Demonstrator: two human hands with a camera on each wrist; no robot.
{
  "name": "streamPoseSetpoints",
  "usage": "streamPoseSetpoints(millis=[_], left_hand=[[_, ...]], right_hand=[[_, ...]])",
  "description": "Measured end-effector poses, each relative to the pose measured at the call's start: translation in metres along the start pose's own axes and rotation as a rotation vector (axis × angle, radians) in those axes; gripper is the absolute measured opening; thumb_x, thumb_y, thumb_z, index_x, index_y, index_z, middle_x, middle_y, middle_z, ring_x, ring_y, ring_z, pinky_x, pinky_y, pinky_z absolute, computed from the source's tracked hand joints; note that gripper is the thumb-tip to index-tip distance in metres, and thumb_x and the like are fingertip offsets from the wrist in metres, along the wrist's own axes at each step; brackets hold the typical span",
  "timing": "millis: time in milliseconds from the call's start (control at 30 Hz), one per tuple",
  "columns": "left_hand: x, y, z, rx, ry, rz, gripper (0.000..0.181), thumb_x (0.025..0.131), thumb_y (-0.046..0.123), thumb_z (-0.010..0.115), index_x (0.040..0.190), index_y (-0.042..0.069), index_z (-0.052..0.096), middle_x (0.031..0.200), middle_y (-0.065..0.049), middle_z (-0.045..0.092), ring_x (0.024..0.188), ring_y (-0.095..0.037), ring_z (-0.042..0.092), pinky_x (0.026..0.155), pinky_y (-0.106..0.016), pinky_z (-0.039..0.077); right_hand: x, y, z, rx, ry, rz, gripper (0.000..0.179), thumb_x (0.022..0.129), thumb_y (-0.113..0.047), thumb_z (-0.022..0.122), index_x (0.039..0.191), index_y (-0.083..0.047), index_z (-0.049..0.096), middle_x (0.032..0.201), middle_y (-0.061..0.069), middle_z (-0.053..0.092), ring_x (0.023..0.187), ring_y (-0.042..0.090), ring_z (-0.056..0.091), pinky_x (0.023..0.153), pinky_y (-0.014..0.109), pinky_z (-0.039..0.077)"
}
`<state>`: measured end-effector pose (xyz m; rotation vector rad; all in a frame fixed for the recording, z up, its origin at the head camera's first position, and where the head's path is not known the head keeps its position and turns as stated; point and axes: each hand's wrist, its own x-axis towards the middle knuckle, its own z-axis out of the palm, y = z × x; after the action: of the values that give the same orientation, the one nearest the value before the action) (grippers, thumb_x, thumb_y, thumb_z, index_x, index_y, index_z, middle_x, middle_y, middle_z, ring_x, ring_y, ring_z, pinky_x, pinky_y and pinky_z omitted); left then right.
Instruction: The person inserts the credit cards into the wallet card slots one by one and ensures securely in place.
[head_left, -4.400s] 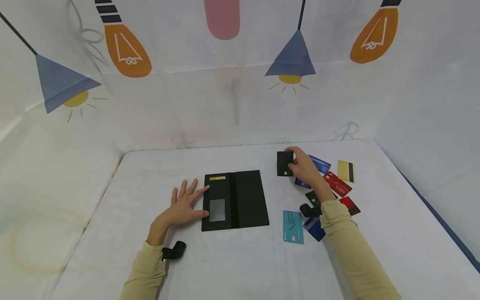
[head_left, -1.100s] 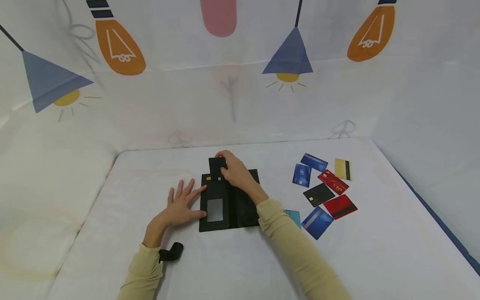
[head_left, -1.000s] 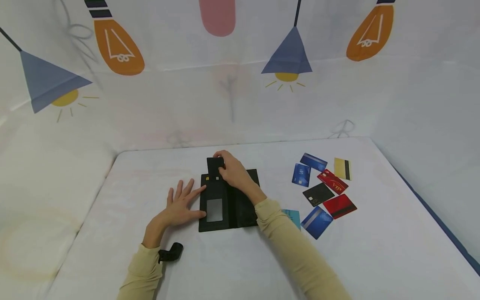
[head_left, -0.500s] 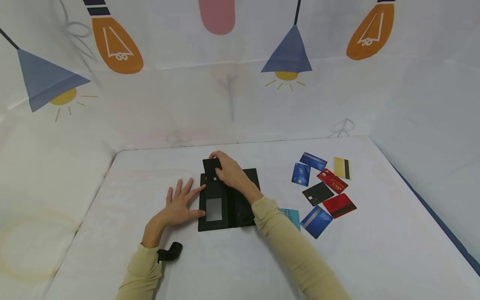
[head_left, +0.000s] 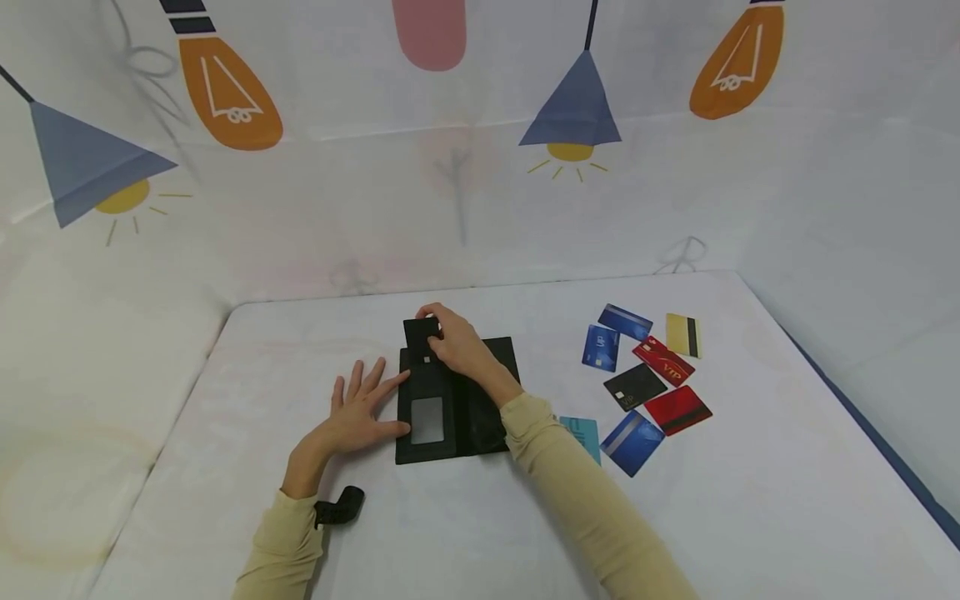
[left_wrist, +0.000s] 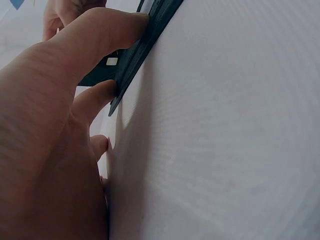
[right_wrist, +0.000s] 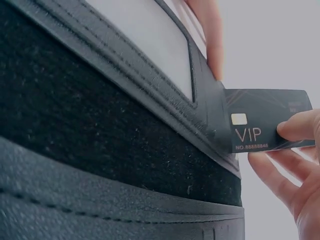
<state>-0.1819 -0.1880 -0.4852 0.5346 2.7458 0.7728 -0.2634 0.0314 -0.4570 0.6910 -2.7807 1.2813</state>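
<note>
A black wallet (head_left: pixel 429 383) lies spread flat on the white table, a clear window in its left half. My right hand (head_left: pixel 467 346) pinches a black VIP card (head_left: pixel 417 335) between thumb and fingers at the top of that left half. In the right wrist view, the chip and lettering of the card (right_wrist: pixel 270 112) show, and its lower end meets the wallet's edge; how far it sits inside a slot I cannot tell. With fingers spread, my left hand (head_left: pixel 352 423) rests on the table, its thumb and index fingertip touching the wallet's left edge.
Right of the wallet lie several loose cards: blue (head_left: pixel 602 348), red VIP (head_left: pixel 664 362), yellow (head_left: pixel 682 336), black (head_left: pixel 635 387), red striped (head_left: pixel 678 410) and blue striped (head_left: pixel 632 443). A teal card (head_left: pixel 583 437) is partly hidden by the right sleeve (head_left: pixel 585 492).
My right hand has brought the black card from the loose cards leftward to the wallet. During the last second it shifted slightly left, covering the wallet's small yellow patch. My left hand stays put.
</note>
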Motion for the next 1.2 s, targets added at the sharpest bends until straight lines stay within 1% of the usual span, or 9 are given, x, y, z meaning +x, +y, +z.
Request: streamPoseSetpoints(millis=[167,533,667,800,933,1067,1200], left_hand=[[0.001,-0.002,0.0,0.005,0.009,0.002,0.084,0.085,0.052,0.07,0.155,0.024,0.035,0.166,-0.018,0.003,0.149,-0.044,-0.016,0.112,-0.065,-0.016],[0.0,-0.002,0.0,-0.006,0.022,0.016,0.083,0.084,0.051,0.071,0.154,0.023,0.037,0.165,-0.02,0.005,0.149,-0.046,-0.014,0.112,-0.066,-0.015],[0.001,-0.003,0.0,-0.008,0.021,0.013,0.083,0.084,0.051,0.071,0.154,0.023,0.037,0.165,-0.019,0.005,0.149,-0.045,-0.014,0.112,-0.065,-0.015],[0.0,-0.003,0.0,-0.003,0.019,0.01,0.083,0.084,0.051,0.071,0.154,0.023,0.037,0.165,-0.019,0.005,0.149,-0.046,-0.014,0.112,-0.065,-0.015],[0.001,-0.002,0.0,-0.001,0.021,0.013,0.083,0.084,0.05,0.071,0.154,0.022,0.037,0.165,-0.019,0.005,0.149,-0.046,-0.014,0.111,-0.066,-0.015],[0.001,-0.002,0.0,-0.002,0.018,0.011,0.083,0.084,0.05,0.071,0.154,0.022,0.036,0.166,-0.019,0.004,0.149,-0.045,-0.014,0.112,-0.065,-0.016],[0.002,-0.002,0.0,0.0,0.014,0.009,0.083,0.084,0.05,0.071,0.154,0.022,0.036,0.166,-0.019,0.004,0.149,-0.045,-0.015,0.112,-0.065,-0.016]], right_hand=[[0.002,-0.003,-0.002,-0.009,-0.017,0.003,0.038,0.097,-0.002,0.055,0.134,-0.013,0.05,0.117,0.009,0.061,0.081,0.021,0.054,0.069,0.03,0.044],[0.007,-0.001,0.001,-0.002,-0.012,0.022,0.039,0.096,-0.001,0.055,0.134,-0.011,0.051,0.123,0.012,0.061,0.09,0.023,0.057,0.074,0.033,0.046],[0.009,0.0,0.002,-0.004,-0.014,0.027,0.04,0.096,-0.001,0.054,0.134,-0.01,0.051,0.127,0.013,0.06,0.097,0.024,0.059,0.079,0.035,0.049],[0.009,-0.001,0.001,-0.022,-0.018,0.056,0.041,0.096,-0.002,0.055,0.136,-0.01,0.051,0.129,0.014,0.058,0.105,0.026,0.059,0.088,0.04,0.051],[0.011,0.002,0.002,-0.053,-0.022,0.085,0.041,0.097,-0.006,0.056,0.138,-0.013,0.05,0.128,0.013,0.055,0.105,0.026,0.057,0.09,0.042,0.05],[0.011,0.009,0.004,-0.074,-0.032,0.1,0.042,0.098,-0.009,0.057,0.139,-0.014,0.05,0.131,0.013,0.052,0.108,0.026,0.057,0.091,0.041,0.049],[0.011,0.016,0.006,-0.06,-0.04,0.106,0.042,0.097,-0.009,0.058,0.139,-0.012,0.05,0.126,0.014,0.051,0.102,0.026,0.056,0.09,0.04,0.048]])
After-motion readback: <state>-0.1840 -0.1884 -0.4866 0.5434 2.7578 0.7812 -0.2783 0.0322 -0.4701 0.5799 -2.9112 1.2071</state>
